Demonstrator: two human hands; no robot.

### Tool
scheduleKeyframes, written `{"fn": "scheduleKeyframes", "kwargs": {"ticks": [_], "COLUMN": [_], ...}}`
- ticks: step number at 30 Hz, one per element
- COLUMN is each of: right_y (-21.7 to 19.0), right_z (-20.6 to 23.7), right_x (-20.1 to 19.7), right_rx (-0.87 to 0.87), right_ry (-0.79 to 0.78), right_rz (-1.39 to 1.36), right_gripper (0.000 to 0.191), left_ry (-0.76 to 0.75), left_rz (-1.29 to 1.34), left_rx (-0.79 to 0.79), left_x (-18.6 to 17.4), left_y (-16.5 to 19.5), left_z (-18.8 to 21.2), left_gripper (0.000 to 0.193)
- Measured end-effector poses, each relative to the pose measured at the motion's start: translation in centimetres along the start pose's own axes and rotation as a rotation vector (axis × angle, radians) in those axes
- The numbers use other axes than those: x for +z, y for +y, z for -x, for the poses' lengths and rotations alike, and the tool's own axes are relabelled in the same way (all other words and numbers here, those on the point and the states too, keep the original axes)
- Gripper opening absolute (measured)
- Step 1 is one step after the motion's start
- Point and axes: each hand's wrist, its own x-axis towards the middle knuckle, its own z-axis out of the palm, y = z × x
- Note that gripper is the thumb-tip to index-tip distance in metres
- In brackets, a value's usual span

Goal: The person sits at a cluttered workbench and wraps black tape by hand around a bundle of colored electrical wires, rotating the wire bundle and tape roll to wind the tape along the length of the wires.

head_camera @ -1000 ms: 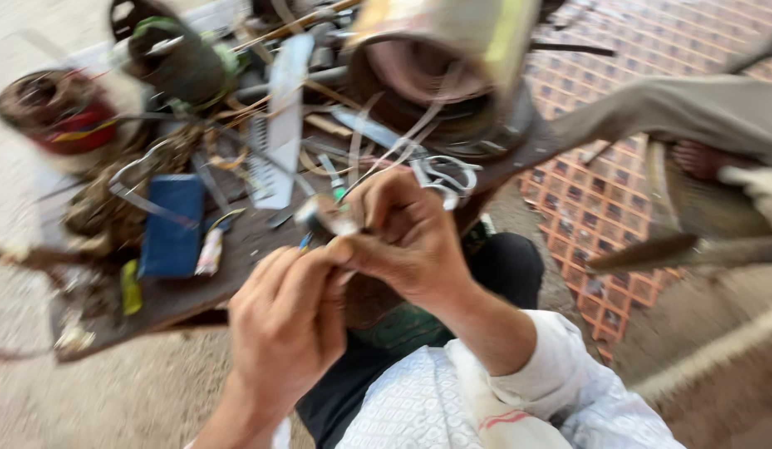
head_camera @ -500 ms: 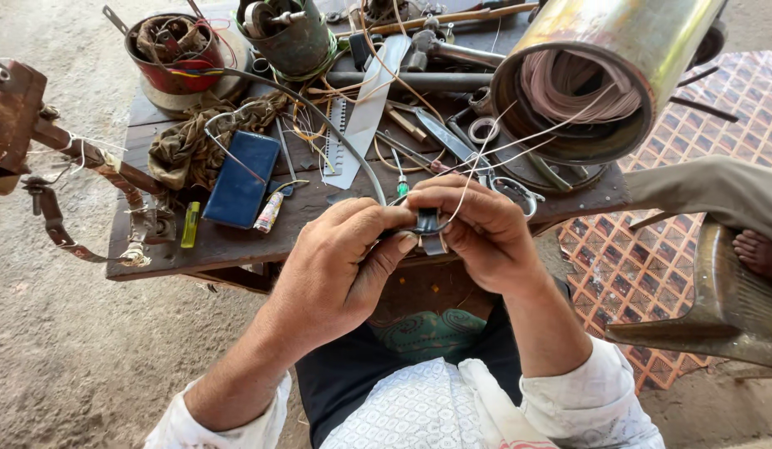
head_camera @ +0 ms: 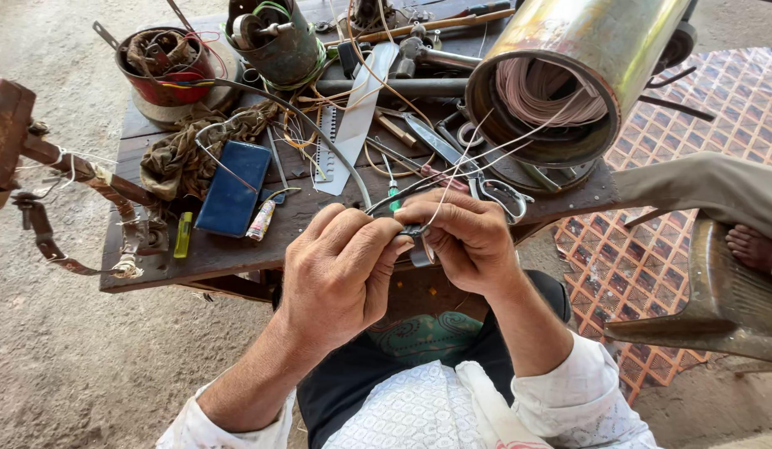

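A cluttered wooden desk carries a large metal drum lying on its side, its mouth facing the person so thin wire strands pull out freely. Just in front of the desk edge, the left hand and right hand meet, fingers pinched closed on a small dark metal clip and the strands, holding them taut.

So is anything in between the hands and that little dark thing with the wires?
No. Both the left hand and right hand already pinch the small dark piece, and the thin wires run into it freely.
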Motion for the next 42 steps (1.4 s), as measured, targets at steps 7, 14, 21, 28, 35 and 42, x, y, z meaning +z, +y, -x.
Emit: {"fn": "scheduleKeyframes", "kwargs": {"ticks": [7, 14, 21, 28, 35, 42], "right_y": [0.5, 0.8, -1.3, -1.4, -2.6, -3.7], "right_z": [1.2, 2.1, 3.5, 1.2, -0.4, -2.8], "right_x": [-0.7, -1.4, -2.1, -1.7, 1.7, 4.2], "right_rx": [0.044, 0.102, 0.484, 0.691, 0.396, 0.198], "right_ry": [-0.050, -0.114, 0.022, -0.019, 0.136, 0.348], "right_rz": [-0.057, -0.250, -0.838, -1.031, -0.856, -0.615], "right_gripper": [0.014, 0.017, 0.025, 0.036, 0.023, 0.026], "left_ry": [0.009, -0.003, -0.022, -0.057, -0.044, 0.088], "left_rz": [0.089, 0.146, -0.032, -0.002, -0.051, -0.119], "left_rx": [-0.040, -0.105, 0.083, -0.063, -0.066, -0.010], "left_x": [1.1, 1.3, 1.0, 0.6, -0.8, -1.1], "left_y": [-0.4, -0.8, -1.3, -0.6, 0.0, 0.3], "left_z": [0.1, 0.5, 0.6, 1.2, 0.9, 0.2], "left_gripper": [0.010, 0.008, 0.022, 0.028, 0.019, 0.012]}}
